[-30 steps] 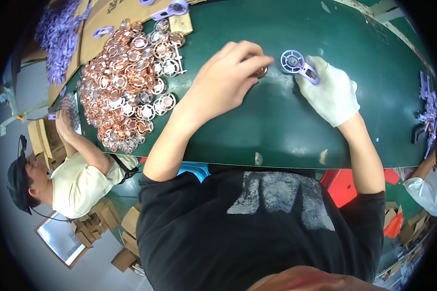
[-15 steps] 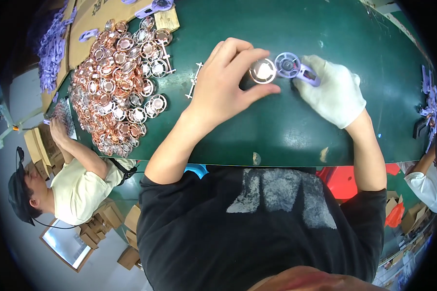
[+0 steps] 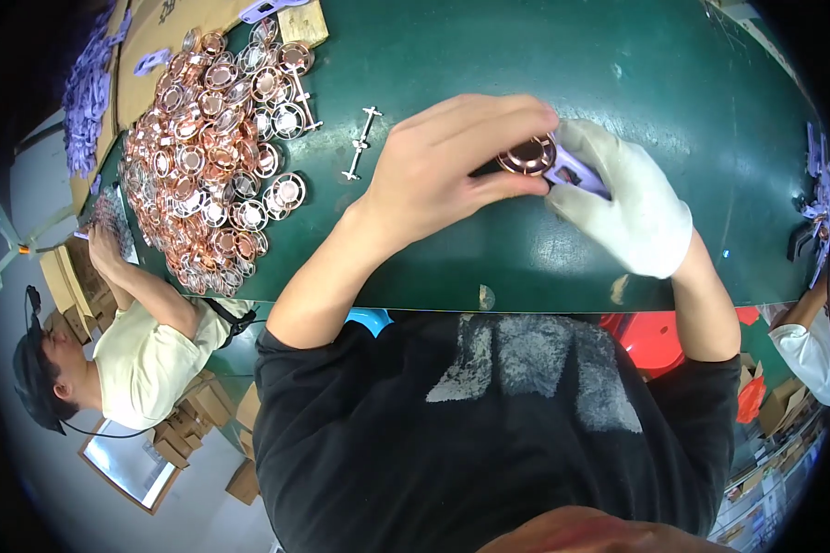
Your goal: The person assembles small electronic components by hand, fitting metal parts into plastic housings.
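On the left of the smooth green bench (image 3: pixel 433 267), a big heap of round, shiny, copper-coloured rings (image 3: pixel 189 161) is lying, and a thin, pale stick (image 3: pixel 361 143) is resting between it and the bare left grip (image 3: pixel 438 157). That left grip is pinching a round, glossy, dark copper-coloured disc (image 3: pixel 527 157) between thumb and fingers, and the disc is sitting at the fingertips, right up beside a smooth purple handle (image 3: pixel 578 173) with a long hole. The right grip (image 3: pixel 632 198), wearing a soft white cloth glove, is holding that handle between thumb and fingers.
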A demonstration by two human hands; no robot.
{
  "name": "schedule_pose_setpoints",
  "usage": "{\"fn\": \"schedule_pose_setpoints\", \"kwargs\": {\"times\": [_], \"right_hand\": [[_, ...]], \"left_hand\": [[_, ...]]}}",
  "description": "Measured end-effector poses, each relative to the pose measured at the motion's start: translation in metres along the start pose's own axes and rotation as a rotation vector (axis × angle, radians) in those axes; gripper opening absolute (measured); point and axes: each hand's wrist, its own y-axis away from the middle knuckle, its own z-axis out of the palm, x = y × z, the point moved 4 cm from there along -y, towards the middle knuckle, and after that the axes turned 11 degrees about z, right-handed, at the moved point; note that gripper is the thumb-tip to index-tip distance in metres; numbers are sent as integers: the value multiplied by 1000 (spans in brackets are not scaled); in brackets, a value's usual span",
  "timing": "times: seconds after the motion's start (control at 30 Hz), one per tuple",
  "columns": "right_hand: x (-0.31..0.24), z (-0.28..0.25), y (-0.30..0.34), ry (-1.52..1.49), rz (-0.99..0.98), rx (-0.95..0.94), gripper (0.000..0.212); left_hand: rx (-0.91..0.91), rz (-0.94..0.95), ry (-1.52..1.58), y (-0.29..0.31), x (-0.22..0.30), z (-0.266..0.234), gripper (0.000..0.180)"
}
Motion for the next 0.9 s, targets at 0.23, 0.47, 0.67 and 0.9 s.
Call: {"fn": "schedule_pose_setpoints", "kwargs": {"times": [0.23,0.47,0.67,0.9], "right_hand": [[-3,5,-1,3,93,-60,42],[9,18,6,169,-199,315,31],[12,-1,-8,-96,139,370,48],[27,-4,-17,-299,30,420,43]], "left_hand": [[-9,-84,287,-3,9,6,66],[34,-283,587,4,4,14,30],[-77,-511,355,-58,-49,-6,17],[284,-478,-19,-156,-161,-66,34]]}}
